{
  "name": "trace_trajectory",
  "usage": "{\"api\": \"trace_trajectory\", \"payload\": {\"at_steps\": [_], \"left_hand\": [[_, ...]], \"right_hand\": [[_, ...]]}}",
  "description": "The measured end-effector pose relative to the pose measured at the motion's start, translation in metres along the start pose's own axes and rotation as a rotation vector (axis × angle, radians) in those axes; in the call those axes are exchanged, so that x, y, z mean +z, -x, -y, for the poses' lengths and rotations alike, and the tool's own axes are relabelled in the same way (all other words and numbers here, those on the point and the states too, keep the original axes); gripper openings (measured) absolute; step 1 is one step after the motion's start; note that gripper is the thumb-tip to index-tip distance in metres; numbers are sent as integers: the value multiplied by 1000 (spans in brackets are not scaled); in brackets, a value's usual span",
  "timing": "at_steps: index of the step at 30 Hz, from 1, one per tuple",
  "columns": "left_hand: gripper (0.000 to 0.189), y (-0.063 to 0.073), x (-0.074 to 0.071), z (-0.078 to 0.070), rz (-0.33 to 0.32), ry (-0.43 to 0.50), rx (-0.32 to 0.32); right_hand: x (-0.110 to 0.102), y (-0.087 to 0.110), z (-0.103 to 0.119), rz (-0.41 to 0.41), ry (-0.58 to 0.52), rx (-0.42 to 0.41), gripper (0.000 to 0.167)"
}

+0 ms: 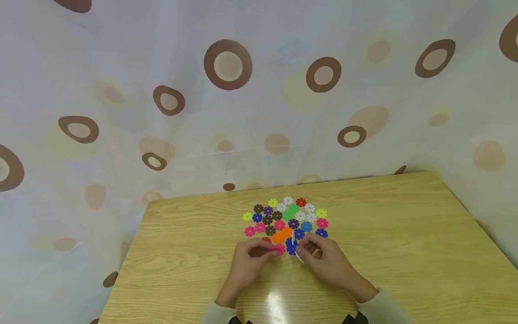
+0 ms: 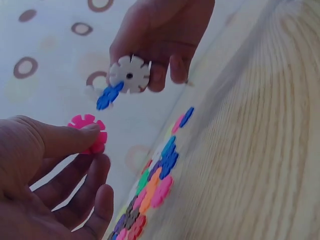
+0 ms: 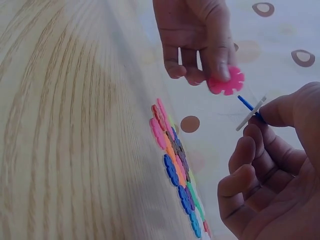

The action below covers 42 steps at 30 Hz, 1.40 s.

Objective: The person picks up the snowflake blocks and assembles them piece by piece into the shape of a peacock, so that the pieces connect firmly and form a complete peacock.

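My left hand (image 1: 248, 260) pinches a pink notched snowflake disc (image 3: 234, 80) between thumb and fingers. Facing it, my right hand (image 1: 327, 262) pinches a small assembly by its edge. That assembly has a white snowflake disc (image 2: 121, 75) with a blue snowflake disc (image 2: 108, 96) slotted crosswise into it. Another pale piece shows faintly behind the blue disc in the left wrist view. The pink disc is close to the blue one but apart from it in both wrist views. Both hands are raised above the near side of a group of loose discs.
Loose snowflake discs in several colours lie flat on the wooden table (image 1: 182, 261), including green (image 1: 293, 208), orange (image 1: 278, 237) and red (image 1: 301, 202) ones. A patterned curtain (image 1: 259, 103) hangs behind the table's far edge.
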<state>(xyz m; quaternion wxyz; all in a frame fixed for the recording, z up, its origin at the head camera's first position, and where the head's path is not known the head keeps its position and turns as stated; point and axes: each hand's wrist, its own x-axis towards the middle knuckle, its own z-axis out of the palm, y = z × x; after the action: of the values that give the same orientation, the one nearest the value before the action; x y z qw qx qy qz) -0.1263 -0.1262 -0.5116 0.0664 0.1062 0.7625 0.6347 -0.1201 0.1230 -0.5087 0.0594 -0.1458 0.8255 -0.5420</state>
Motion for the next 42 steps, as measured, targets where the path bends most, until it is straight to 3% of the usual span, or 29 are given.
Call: {"api": "trace_trajectory", "payload": {"at_steps": [10, 18, 37, 42], "left_hand": [[12, 1, 10, -1, 2, 11, 57], [9, 0, 8, 1, -22, -3, 15], [10, 2, 15, 2, -66, -32, 66], [8, 5, 20, 1, -103, -79, 149]], "right_hand": [[-1, 0, 3, 4, -29, -9, 11], [1, 1, 1, -17, -17, 2, 7], [3, 0, 2, -21, -30, 12, 5], [1, 0, 0, 1, -26, -33, 6]]}}
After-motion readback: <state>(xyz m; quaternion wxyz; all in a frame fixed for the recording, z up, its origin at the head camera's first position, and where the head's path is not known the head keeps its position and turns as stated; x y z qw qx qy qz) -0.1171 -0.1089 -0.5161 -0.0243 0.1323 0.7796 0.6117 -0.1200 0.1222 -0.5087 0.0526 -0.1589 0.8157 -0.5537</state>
